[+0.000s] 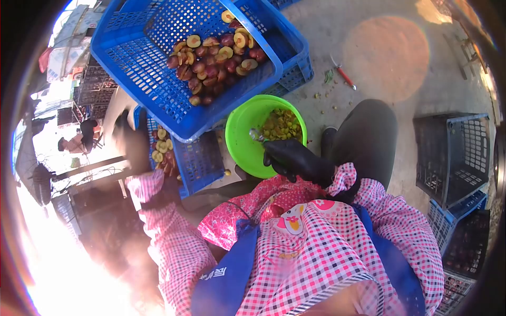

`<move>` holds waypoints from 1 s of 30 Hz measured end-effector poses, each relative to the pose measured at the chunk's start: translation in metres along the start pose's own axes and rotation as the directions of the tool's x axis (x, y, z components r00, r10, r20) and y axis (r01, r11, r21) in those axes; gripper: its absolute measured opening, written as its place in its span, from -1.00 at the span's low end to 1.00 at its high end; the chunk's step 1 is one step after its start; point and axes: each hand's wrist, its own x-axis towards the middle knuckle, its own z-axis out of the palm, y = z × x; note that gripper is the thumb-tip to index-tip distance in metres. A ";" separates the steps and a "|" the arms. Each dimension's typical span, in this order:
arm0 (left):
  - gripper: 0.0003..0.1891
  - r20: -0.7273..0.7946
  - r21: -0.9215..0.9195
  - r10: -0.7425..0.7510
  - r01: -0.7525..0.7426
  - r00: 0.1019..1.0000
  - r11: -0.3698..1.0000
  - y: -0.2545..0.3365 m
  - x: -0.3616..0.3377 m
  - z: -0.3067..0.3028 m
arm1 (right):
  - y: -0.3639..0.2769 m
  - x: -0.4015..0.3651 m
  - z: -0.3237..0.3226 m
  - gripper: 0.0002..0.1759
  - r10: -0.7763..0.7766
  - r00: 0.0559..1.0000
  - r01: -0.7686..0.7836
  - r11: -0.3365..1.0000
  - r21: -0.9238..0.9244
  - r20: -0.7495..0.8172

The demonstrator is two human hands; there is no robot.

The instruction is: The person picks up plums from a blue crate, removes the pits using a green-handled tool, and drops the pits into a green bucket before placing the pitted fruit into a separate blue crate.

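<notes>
My right hand (295,158), in a black glove, is closed around a small shiny metal tool (256,135) over the bright green bucket (240,150). Yellow-green fruit pits and scraps (282,126) lie in that bucket. On the left, my left hand (133,139), in a dark glove, is smeared by motion beside a lower blue crate (196,163); its fingers are unclear. Cut fruit halves (161,145) lie next to it. Red-skinned, yellow-fleshed fruit halves (216,66) are heaped in the large tilted blue crate (126,58).
Red-handled shears (345,76) and small scraps lie on the concrete floor (337,31). Black and blue crates (450,158) are stacked at right. A person (79,141) sits far left near more stacked crates (95,87).
</notes>
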 end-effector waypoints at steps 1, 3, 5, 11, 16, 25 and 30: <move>-0.40 0.086 -0.254 0.024 -0.001 0.996 0.967 0.024 0.018 0.021 | -0.001 0.002 0.003 -0.45 -0.028 0.999 0.027 0.999 -0.041 -0.023; -0.40 0.600 -0.154 -0.148 0.295 0.786 0.943 0.096 0.054 0.054 | -0.003 0.004 0.003 -0.44 -0.057 0.997 0.052 0.995 -0.089 -0.052; -0.42 0.653 -0.237 0.265 -0.140 0.710 0.961 0.126 0.069 0.139 | -0.007 0.004 -0.001 -0.46 -0.039 0.997 0.034 0.997 -0.076 -0.073; -0.46 0.777 -0.318 0.275 -0.024 0.566 0.948 0.185 0.075 0.188 | -0.023 -0.002 -0.003 -0.48 -0.032 0.990 0.017 0.994 -0.112 -0.134; -0.46 0.628 -0.637 0.451 0.084 0.634 0.767 0.173 0.074 0.159 | -0.021 -0.003 -0.002 -0.52 -0.122 0.972 0.100 0.988 -0.115 -0.200; -0.60 0.732 -0.453 0.382 0.822 0.564 -0.346 0.183 -0.043 -0.031 | -0.003 0.003 0.012 -0.67 -0.587 0.752 0.374 0.755 -0.539 -0.301; -0.44 0.618 -0.677 0.232 0.659 0.751 -0.329 0.210 -0.084 -0.061 | 0.009 0.000 0.016 -0.69 -0.623 0.757 0.357 0.648 -0.673 -0.198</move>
